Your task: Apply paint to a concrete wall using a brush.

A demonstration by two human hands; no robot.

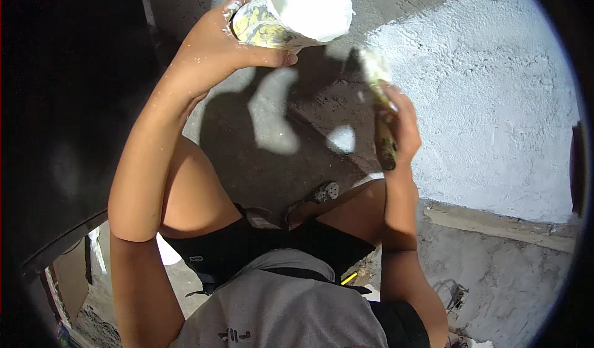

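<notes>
My left hand [246, 46] grips a paint-smeared container [264, 28], tilted so that its white-coated mouth faces me. White paint [318, 9] shows bright inside it, and flecks of it dot my wrist. Lower and to the right, my right hand [401, 120] is wrapped around the handle of a paintbrush [385, 134]. The brush's bristles, thick with white paint, point up beside a cement wall [390, 0]. The bristles are blurred, and whether they touch the wall cannot be told.
White paint covers a rough wall section [482, 106] on the right; bare grey plaster [492, 264] lies below it, past a ledge [501, 229]. A dark panel [60, 116] stands close on the left. Wires [457, 294] stick out of the wall at lower right. A yellow object [349, 278] lies behind me.
</notes>
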